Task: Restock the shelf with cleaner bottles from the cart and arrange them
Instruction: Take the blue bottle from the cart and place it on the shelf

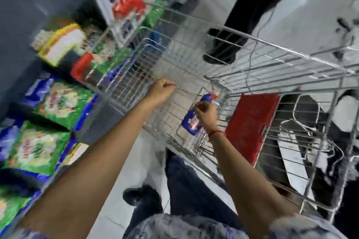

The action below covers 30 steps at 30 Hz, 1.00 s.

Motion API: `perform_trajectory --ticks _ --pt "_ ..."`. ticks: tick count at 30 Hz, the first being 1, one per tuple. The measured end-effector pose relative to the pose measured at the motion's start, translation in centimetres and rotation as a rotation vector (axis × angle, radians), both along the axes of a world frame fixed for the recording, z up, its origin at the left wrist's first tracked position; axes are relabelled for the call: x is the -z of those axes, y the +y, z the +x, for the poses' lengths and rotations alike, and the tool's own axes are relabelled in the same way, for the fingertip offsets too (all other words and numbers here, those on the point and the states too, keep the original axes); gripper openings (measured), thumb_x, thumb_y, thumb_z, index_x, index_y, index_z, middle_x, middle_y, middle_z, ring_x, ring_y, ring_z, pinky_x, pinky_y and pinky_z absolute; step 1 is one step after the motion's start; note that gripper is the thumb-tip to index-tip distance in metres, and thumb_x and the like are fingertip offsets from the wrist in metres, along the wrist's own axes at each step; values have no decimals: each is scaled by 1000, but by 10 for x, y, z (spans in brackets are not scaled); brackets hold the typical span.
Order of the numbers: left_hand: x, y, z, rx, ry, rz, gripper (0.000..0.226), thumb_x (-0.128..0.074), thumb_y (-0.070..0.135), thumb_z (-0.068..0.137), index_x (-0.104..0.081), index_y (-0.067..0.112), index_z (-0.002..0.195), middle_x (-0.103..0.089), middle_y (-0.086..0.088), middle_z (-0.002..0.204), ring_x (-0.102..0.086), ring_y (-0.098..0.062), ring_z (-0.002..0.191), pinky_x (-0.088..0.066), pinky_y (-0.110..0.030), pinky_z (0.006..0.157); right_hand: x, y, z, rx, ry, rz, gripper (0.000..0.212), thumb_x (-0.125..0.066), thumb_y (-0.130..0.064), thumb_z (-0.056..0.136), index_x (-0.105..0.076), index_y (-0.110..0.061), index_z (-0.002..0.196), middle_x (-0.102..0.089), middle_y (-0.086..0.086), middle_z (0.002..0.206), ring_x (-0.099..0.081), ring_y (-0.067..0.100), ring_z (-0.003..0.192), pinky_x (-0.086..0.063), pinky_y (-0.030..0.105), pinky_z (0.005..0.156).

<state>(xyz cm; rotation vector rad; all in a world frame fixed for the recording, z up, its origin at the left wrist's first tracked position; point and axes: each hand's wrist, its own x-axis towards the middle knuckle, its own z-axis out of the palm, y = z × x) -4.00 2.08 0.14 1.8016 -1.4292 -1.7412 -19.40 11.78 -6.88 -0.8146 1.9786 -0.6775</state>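
Head view, heavy motion blur. The cleaner bottle [192,120], blue label with a red cap end, sits low inside the wire cart [252,58], in the corner of the basket nearest the person, just left of the red flap [250,126]. Its long axis runs from the near rim up toward the far end of the cart, cap end pointing away from the person. The right hand [206,115] is on it, fingers curled around the upper body of the bottle, so the grasp reads as closed on the bottle, though blur hides the exact finger placement. The left hand [162,91] is clenched in a fist over the left side wall of the cart, apparently gripping the wire rim; nothing else visible in it. The right hand is clearly the nearer one to the bottle; the left is well apart from it. The shelf [17,48] with green and blue packs [60,101] lies to the left of the cart, so the lift likely goes up over the left rim and across. No other bottles can be made out in the cart.
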Motion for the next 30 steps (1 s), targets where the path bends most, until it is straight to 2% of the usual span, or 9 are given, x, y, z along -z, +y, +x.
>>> perform_trajectory --ticks 4,7,12,15,18,21,23,26,30 --pt "41 -9 -49 124 -77 87 17 -58 20 78 -68 6 81 -66 13 46 -55 -20 75 -43 -27 67 40 20 -18 78 7 189 21 -67 -16 78 -65 0 92 -68 20 88 -59 20 81 -42 31 67" --pt "72 -7 -74 206 -91 155 37 -59 35 64 -66 3 81 -71 -20 86 -57 -23 87 -49 -40 87 73 32 -21 127 -43 328 32 -66 -24 78 -61 0 98 -68 21 98 -62 27 89 -41 31 67" --pt "119 5 -93 130 -182 356 13 -49 22 85 -58 15 78 -63 -18 115 -59 -31 107 -48 -43 98 107 33 -16 415 -249 376 59 -77 -21 68 -46 -4 114 -62 14 106 -59 27 99 -48 36 90" --pt "140 15 -98 142 -135 439 18 -44 20 85 -52 15 70 -57 -15 104 -52 -25 98 -44 -38 89 118 29 -18 528 -391 352 70 -79 -11 65 -38 -3 121 -56 7 100 -55 23 92 -47 34 86" --pt "160 25 -99 158 -94 521 28 -36 21 93 -60 6 91 -64 -18 100 -57 -23 88 -44 -25 64 131 29 -17 539 -409 366 76 -86 -19 55 -43 -6 117 -61 7 100 -60 24 92 -52 37 83" --pt "162 27 -100 92 -52 615 40 -28 32 98 -59 9 90 -71 3 59 -64 -7 53 -43 -12 37 129 27 -17 504 -410 329 50 -85 -16 55 -57 -10 96 -67 7 89 -63 22 79 -49 24 60" --pt "161 30 -96 67 -14 682 46 -24 40 98 -55 14 77 -69 4 56 -64 -7 54 -48 -16 46 119 26 -17 502 -449 289 47 -82 -7 57 -54 -15 93 -65 2 84 -61 18 74 -48 22 58" --pt "153 28 -83 56 -1 726 50 -27 53 93 -57 13 88 -61 -7 96 -56 -19 86 -44 -31 77 106 27 -21 470 -511 251 52 -80 -2 59 -51 -12 101 -63 2 88 -61 21 79 -53 26 61" --pt "118 11 -70 -33 48 636 46 -33 51 92 -58 12 90 -57 -2 81 -52 -16 73 -42 -30 71 71 17 -27 308 -609 210 36 -79 -2 62 -60 -14 90 -66 3 84 -63 22 77 -57 26 65"
